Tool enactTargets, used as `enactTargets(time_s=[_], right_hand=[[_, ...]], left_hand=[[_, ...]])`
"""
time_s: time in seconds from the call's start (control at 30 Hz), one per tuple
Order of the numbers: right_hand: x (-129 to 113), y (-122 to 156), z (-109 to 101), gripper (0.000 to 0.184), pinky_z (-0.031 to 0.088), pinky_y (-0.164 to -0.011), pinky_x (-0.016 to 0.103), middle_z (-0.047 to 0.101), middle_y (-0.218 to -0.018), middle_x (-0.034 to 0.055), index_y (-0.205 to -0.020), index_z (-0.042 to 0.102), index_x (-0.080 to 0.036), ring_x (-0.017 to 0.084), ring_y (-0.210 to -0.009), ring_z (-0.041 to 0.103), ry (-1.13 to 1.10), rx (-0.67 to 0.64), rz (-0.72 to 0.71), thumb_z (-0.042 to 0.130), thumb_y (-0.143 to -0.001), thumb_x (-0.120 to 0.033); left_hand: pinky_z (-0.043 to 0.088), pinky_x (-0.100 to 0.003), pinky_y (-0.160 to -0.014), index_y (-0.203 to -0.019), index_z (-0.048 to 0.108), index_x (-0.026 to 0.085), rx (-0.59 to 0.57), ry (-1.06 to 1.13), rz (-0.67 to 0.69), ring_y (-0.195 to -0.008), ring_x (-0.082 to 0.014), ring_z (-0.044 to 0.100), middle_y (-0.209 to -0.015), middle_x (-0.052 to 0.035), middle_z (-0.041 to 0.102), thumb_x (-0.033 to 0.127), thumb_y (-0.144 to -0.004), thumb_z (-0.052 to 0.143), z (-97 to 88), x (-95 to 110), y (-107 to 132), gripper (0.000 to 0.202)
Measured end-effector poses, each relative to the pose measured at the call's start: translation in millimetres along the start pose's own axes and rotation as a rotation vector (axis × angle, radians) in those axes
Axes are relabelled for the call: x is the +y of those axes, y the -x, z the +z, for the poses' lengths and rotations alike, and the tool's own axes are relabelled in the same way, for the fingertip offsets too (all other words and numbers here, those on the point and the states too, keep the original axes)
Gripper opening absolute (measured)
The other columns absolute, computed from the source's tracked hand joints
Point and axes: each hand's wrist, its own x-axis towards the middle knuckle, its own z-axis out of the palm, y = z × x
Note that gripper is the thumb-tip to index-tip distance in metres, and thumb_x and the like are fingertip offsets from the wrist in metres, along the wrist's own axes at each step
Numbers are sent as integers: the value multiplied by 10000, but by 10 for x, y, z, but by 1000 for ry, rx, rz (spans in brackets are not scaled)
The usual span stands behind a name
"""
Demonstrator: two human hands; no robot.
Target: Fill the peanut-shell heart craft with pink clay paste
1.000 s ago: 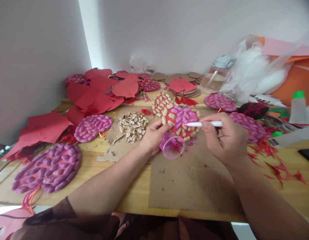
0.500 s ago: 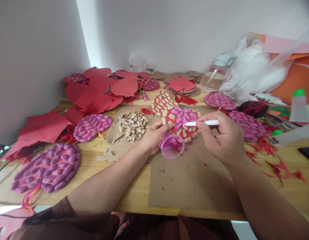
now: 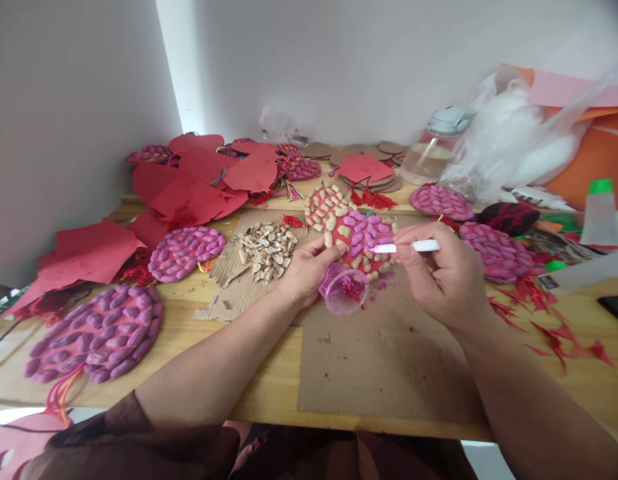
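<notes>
1. Right hand (image 3: 439, 277) pinched the white stick (image 3: 413, 247), its pink tip right at the peanut-covered disc (image 3: 366, 233)!
2. And the disc? Between the two hands, left of the right one, just up and right of the left one, its near edge by that thumb.
3. Left hand (image 3: 311, 267) grasped the clear cup (image 3: 331, 281), tilted, pink inside; whether hidden fingers gripped the disc too, I couldn't tell.
4. Cardboard (image 3: 383, 373) lay below, shells (image 3: 271, 252) left of the disc.
</notes>
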Motion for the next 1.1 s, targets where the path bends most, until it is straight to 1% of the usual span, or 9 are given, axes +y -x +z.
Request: enactTargets(time_s=[0.17, 0.3, 0.47, 0.53, 0.67, 0.73, 0.83, 0.97, 1.1], right_hand=[[13, -5, -5, 57, 557, -793, 429, 743, -962, 54, -1032, 652, -277, 258, -905, 711, -33, 16, 26, 654, -999, -324], [27, -3, 10, 101, 577, -844, 445, 743, -1053, 64, -1099, 658, -282, 268, -972, 729, -104, 41, 29, 649, -1003, -313], [48, -2, 28, 157, 586, -783, 406, 751, -1076, 70, -1136, 678, -281, 279, -1012, 732, -64, 27, 60, 661, -996, -350], [50, -7, 27, 166, 586, -771, 402, 751, -1075, 77, -1130, 683, -280, 284, -1016, 729, -60, 35, 65, 672, -991, -371], [37, -17, 21, 195, 581, -743, 399, 752, -1063, 86, -1123, 688, -280, 278, -964, 722, -61, 69, 74, 674, -990, -423], [25, -16, 18, 196, 572, -729, 388, 755, -1044, 80, -1116, 691, -278, 267, -933, 716, -52, 59, 72, 670, -991, -428], [10, -10, 18, 188, 550, -705, 364, 759, -1004, 61, -1105, 694, -274, 250, -890, 704, -12, 31, 87, 676, -982, -415], [7, 0, 22, 181, 522, -680, 345, 763, -974, 45, -1104, 692, -272, 230, -828, 688, 2, 19, 109, 691, -967, -390], [-5, -7, 15, 152, 511, -677, 335, 768, -991, 45, -1087, 686, -269, 221, -833, 691, 7, 31, 105, 681, -970, -366]], left_hand=[[597, -393, -851, -904, 796, 180, 13, 74, -34, -742, -179, 711, -888, -49, 797, 314, -611, 982, 3, 44, -15, 372], [583, -344, -797, -882, 799, 181, 1, 37, -29, -725, -161, 692, -844, -30, 783, 317, -605, 989, 7, 43, -6, 363], [588, -383, -865, -955, 800, 183, -40, -25, -25, -815, -193, 729, -933, -48, 800, 350, -645, 977, -25, 2, -9, 394], [592, -392, -872, -951, 795, 182, -43, -41, -29, -830, -201, 735, -949, -52, 805, 364, -653, 974, -40, -7, -15, 392], [595, -389, -875, -942, 793, 186, -46, -56, -23, -804, -188, 727, -925, -37, 800, 368, -656, 977, -44, -2, -14, 386], [595, -396, -895, -941, 795, 182, -62, -64, -16, -813, -190, 732, -928, -40, 801, 371, -661, 979, -38, 0, -8, 385], [592, -395, -911, -940, 801, 178, -85, -94, 3, -837, -196, 739, -941, -47, 806, 383, -675, 973, -40, -8, 0, 377], [591, -371, -888, -938, 809, 194, -93, -157, 38, -827, -187, 730, -930, -32, 807, 399, -695, 960, -55, -20, 3, 352], [591, -360, -878, -929, 810, 209, -102, -164, 44, -801, -174, 717, -891, -13, 797, 396, -699, 957, -49, -6, 10, 331]])
